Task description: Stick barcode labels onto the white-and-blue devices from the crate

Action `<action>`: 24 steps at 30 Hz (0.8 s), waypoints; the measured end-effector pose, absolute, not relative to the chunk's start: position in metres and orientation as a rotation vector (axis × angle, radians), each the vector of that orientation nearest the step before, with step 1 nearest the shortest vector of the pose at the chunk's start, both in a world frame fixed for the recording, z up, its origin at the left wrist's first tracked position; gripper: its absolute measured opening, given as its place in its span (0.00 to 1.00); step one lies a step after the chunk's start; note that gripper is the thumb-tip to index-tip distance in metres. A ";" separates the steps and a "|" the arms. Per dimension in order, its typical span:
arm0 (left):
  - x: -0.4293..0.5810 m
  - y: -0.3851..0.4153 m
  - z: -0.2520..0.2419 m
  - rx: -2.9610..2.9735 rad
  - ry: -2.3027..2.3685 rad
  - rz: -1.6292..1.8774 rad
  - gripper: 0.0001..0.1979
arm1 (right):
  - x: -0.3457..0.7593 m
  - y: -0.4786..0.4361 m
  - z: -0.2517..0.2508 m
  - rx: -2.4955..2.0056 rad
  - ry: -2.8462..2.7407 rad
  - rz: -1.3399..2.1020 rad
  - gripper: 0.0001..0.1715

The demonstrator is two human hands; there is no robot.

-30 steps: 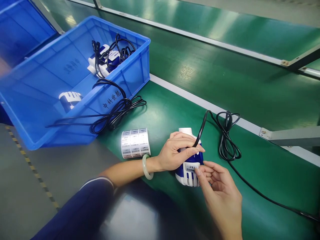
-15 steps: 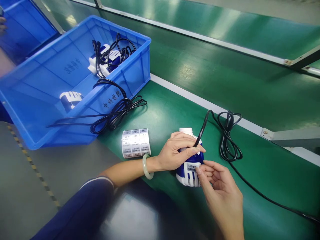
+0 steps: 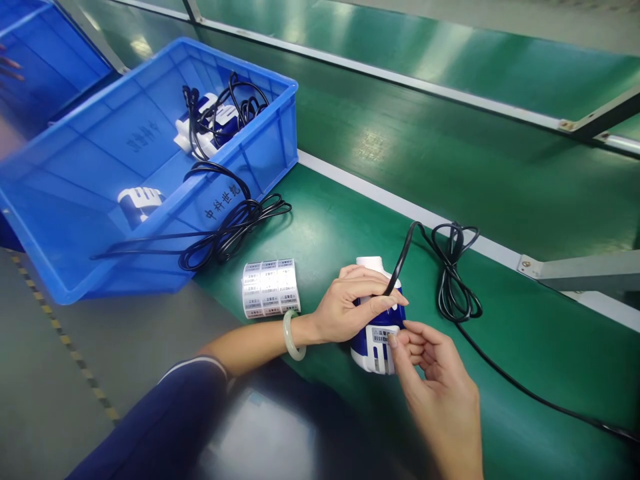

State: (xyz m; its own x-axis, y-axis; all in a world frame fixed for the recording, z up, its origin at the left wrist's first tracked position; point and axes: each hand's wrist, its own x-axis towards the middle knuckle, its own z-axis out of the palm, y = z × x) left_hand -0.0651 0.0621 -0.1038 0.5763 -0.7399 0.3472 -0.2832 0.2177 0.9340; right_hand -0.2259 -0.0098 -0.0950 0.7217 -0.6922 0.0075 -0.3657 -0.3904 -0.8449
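A blue-and-white submersible pump (image 3: pixel 373 357) lies on the green bench, its threaded white outlet pointing away from me and its slotted end towards me. My left hand (image 3: pixel 353 303) is wrapped over its top, with the black cord (image 3: pixel 399 267) coming out by the fingers. On the slotted white part sits a small silver label (image 3: pixel 383 334). My right hand (image 3: pixel 437 373) has thumb and forefinger at the label's right edge, the other fingers curled. Left of the pump stands a roll of silver labels (image 3: pixel 270 287), close to my bangled wrist.
A blue crate (image 3: pixel 260 160) at the left holds more pumps (image 3: pixel 141 203) and cords. A coiled black cord (image 3: pixel 230 230) hangs over its near wall. Another coil (image 3: pixel 456 283) lies on the bench at right. A co-worker's blurred hand (image 3: pixel 9 67) shows by a second crate (image 3: pixel 55 47).
The view has shifted slightly. Both hands stay in nearly the same place on the pump and label. The co-worker's hand at the far left has moved.
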 end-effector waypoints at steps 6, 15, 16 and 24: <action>-0.066 0.062 -0.103 1.355 -0.966 -0.396 0.14 | -0.221 -0.005 -0.087 -2.217 0.787 -0.489 0.15; -0.065 0.063 -0.104 1.337 -0.971 -0.394 0.13 | -0.216 -0.005 -0.086 -2.531 0.835 -0.507 0.26; -0.065 0.063 -0.105 1.340 -0.974 -0.395 0.13 | -0.215 -0.007 -0.088 -2.565 0.842 -0.521 0.30; -0.064 0.063 -0.104 1.304 -1.050 -0.401 0.16 | -0.219 -0.016 -0.116 -2.014 0.806 -0.199 0.45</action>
